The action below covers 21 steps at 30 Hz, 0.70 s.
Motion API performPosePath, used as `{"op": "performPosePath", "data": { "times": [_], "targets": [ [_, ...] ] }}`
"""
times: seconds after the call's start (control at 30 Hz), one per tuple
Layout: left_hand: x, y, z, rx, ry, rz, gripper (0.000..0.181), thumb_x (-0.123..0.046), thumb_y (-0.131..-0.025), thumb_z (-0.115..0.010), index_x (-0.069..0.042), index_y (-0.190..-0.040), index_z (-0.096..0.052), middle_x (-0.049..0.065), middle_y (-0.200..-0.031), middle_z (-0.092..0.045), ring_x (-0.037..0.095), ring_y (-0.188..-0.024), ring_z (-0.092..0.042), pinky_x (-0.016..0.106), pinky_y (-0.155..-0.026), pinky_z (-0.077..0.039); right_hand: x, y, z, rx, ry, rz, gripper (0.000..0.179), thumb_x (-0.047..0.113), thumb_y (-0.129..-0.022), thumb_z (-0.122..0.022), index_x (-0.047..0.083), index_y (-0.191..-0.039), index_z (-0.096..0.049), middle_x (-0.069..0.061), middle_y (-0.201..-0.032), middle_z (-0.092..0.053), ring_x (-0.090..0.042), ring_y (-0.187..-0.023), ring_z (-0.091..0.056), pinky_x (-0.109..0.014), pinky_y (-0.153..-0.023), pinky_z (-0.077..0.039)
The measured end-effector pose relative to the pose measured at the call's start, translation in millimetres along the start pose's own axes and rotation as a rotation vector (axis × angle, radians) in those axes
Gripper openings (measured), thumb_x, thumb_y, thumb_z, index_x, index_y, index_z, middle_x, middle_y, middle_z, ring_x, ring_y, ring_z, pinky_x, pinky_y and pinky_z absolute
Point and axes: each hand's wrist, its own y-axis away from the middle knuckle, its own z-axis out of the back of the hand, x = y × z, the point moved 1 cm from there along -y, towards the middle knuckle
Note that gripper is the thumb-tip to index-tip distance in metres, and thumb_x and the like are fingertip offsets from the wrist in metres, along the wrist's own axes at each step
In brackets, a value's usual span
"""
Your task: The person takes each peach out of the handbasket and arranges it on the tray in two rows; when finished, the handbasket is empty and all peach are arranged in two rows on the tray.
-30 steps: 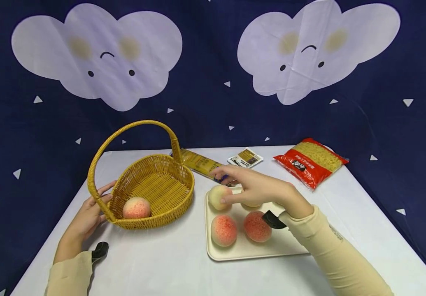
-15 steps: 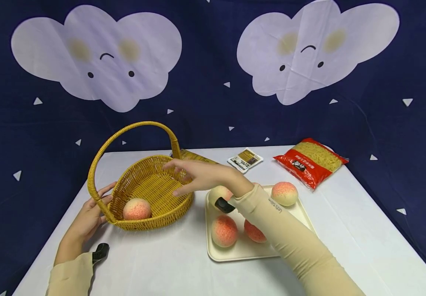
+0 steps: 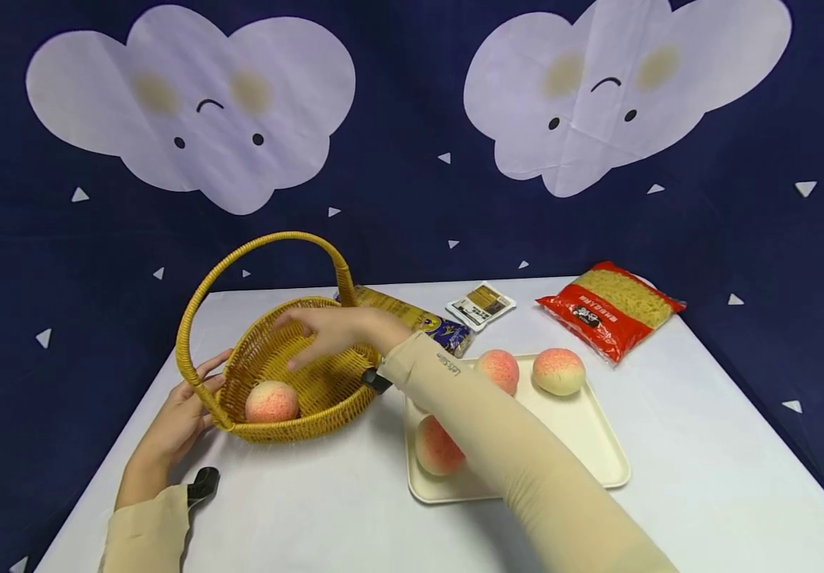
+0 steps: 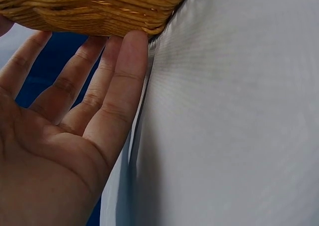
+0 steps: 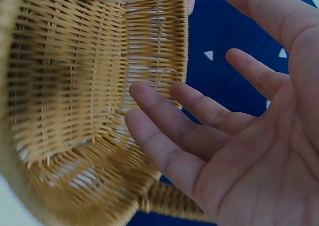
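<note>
My left hand [image 3: 177, 422] stays at the left side of a yellow wicker basket [image 3: 311, 430], below the base of its arched handle. In the left wrist view its straight fingers touch the woven wall [image 4: 94, 11]. A pink and cream peach [image 3: 271, 402] lies inside, near the front left rim. Over the basket hovers my right hand [image 3: 333, 328], fingers spread and slightly bent, holding nothing. The right wrist view shows the bare palm [image 5: 259, 166] beside the basket's weave [image 5: 65, 76]. On a cream tray [image 3: 583, 446] sit several more peaches [image 3: 558, 372], partly covered by my right forearm.
Behind the basket lies a long yellow and blue packet [image 3: 412, 314]. A small white and brown packet [image 3: 481, 306] is near the back edge, and a red bag of pasta [image 3: 612, 310] sits at the back right. White cloth [image 3: 290, 509] covers the table.
My right hand has moved left from above the tray to above the basket, fingers loose throughout. The left hand keeps its place at the basket. The head view has shifted slightly.
</note>
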Motion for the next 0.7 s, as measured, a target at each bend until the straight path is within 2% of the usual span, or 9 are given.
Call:
{"op": "performPosePath", "data": {
  "times": [0.17,0.33,0.4,0.53,0.7],
  "targets": [
    [-0.1,-0.3,-3.7,-0.016,-0.021,0.014,0.058,-0.032,-0.115,-0.052,-0.025,-0.170,-0.034,-0.024,-0.124,-0.064,-0.006,-0.111,-0.064,0.024,-0.085,-0.061,4.6,-16.0,-9.3,0.031,0.046,-0.024,0.073,0.040,-0.103,-0.072,0.018,-0.164,-0.039,-0.008,-0.173,-0.038,-0.028,-0.159,-0.039,-0.038,-0.128,-0.035],
    [-0.5,0.3,-3.2,-0.012,-0.023,0.022,0.059,-0.032,-0.115,-0.052,-0.025,-0.170,-0.033,-0.024,-0.124,-0.063,-0.005,-0.110,-0.065,0.025,-0.085,-0.060,11.7,-30.2,-16.6,0.073,0.039,-0.047,0.071,0.039,-0.103,-0.071,0.020,-0.165,-0.041,-0.005,-0.174,-0.036,-0.024,-0.161,-0.036,-0.034,-0.128,-0.033],
    [-0.1,0.9,-3.2,-0.008,-0.022,0.024,0.059,-0.033,-0.115,-0.051,-0.026,-0.170,-0.033,-0.024,-0.125,-0.063,-0.005,-0.111,-0.065,0.025,-0.084,-0.061,13.7,-34.2,-20.5,0.088,0.015,-0.066,0.071,0.039,-0.103,-0.072,0.022,-0.164,-0.041,-0.002,-0.174,-0.036,-0.022,-0.160,-0.037,-0.032,-0.125,-0.037],
    [0.5,1.0,-2.8,-0.005,-0.015,0.018,0.058,-0.032,-0.115,-0.051,-0.026,-0.170,-0.033,-0.022,-0.125,-0.064,-0.004,-0.110,-0.065,0.025,-0.084,-0.061,16.4,-40.2,-28.1,0.127,-0.079,-0.132,0.072,0.037,-0.101,-0.075,0.028,-0.165,-0.041,0.004,-0.175,-0.033,-0.020,-0.150,-0.047,-0.039,-0.114,-0.051],
    [0.7,0.0,-2.0,-0.002,-0.024,0.027,0.059,-0.033,-0.115,-0.051,-0.026,-0.171,-0.032,-0.023,-0.128,-0.061,-0.005,-0.113,-0.064,0.024,-0.085,-0.060,18.6,-46.1,-34.6,0.169,-0.097,-0.189,0.071,0.042,-0.101,-0.074,0.036,-0.164,-0.042,0.010,-0.174,-0.033,-0.016,-0.144,-0.050,-0.042,-0.106,-0.055]
  ]
}}
